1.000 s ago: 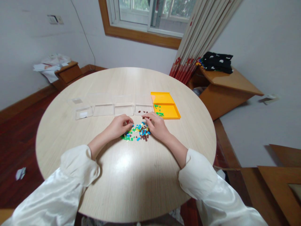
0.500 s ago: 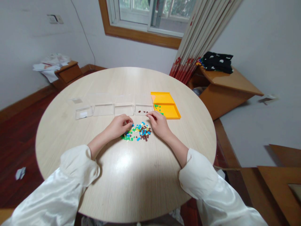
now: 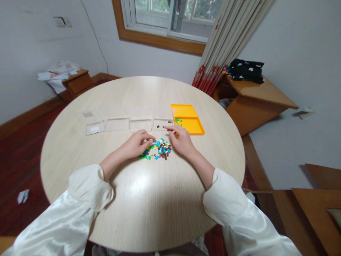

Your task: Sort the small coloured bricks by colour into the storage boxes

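A pile of small coloured bricks (image 3: 163,151), mostly brown, blue and green with some yellow, lies on the table between my hands. My left hand (image 3: 137,143) hovers over the pile's left side, index finger and thumb apart, with nothing visible between them. At the near right corner of a clear plastic box (image 3: 163,120), my right hand (image 3: 180,139) has its index finger stretched out and the thumb apart. Several brown bricks (image 3: 158,126) lie in that box. Beside it stands an open yellow box (image 3: 190,125) with several green bricks (image 3: 179,122) at its left side.
More open clear boxes (image 3: 117,124) stand in a row to the left; the leftmost box (image 3: 95,128) bears a white label. They rest on a round wooden table (image 3: 149,199). A cabinet (image 3: 262,96) with dark cloth stands at the right, beside a curtain (image 3: 221,42).
A brown brick now lies at the right end of the clear box, and my right fingers have parted. My left hand has shifted slightly right, its index finger stretching out over the pile.
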Tool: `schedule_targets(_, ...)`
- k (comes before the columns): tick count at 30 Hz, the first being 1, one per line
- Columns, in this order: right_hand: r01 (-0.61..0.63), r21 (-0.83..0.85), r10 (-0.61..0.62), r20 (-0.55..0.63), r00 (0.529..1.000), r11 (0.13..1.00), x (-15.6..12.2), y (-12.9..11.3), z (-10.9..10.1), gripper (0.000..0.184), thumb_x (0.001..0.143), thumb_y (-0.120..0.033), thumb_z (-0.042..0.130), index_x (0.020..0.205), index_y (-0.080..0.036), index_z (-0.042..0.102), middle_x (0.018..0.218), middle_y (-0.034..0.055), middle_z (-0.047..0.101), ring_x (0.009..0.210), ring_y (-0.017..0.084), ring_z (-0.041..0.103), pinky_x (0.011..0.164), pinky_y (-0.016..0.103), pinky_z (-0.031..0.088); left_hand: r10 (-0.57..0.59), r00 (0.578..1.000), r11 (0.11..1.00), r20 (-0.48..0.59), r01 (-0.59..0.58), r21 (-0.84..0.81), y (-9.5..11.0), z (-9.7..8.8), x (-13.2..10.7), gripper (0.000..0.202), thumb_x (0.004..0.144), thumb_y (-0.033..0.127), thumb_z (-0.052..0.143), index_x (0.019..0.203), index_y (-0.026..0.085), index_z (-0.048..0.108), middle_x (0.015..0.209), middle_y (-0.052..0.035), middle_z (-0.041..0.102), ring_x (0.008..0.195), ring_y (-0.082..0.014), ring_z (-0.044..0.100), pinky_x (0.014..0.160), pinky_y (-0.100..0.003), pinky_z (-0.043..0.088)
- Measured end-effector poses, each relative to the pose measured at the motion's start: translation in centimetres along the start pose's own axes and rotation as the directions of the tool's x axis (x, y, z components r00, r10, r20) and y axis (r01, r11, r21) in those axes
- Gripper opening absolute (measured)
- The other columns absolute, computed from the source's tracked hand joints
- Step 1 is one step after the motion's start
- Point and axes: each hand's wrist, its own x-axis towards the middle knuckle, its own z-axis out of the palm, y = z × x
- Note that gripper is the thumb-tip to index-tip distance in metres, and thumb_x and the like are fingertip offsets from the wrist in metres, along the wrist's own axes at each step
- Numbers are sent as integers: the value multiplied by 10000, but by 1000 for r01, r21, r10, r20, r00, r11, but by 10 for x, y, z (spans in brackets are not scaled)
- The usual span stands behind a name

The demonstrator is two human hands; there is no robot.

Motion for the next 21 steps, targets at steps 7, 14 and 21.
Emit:
schedule_targets(7,105,-12,-102,146,984,994,0,-8,-8,245,691,-5,430,624,-196,568,721,28,581,775,180,553,759,329,439,-8,1000,998,5,8,55,-8,2,1,232,780,158,498,865,166,714,801,-46,571,740,-159,540,753,-306,464)
schedule_targets(14,141,-44,-119,322,939,989,-3,-8,-4,186,783,-58,518,778,-178,661,799,43,629,822,174,562,798,330,424,-22,1000,997,20,20,72,-12,2,2,191,744,129,526,830,175,690,799,-30,563,720,-148,533,726,-281,457)
schedule_targets(21,134,-64,-101,370,923,989,-3,-10,-2,168,802,-65,551,824,-170,679,795,41,645,802,163,567,782,315,421,-56,998,996,-9,57,75,-10,2,2,122,787,177,550,773,160,670,742,-33,580,701,-155,537,705,-287,436)
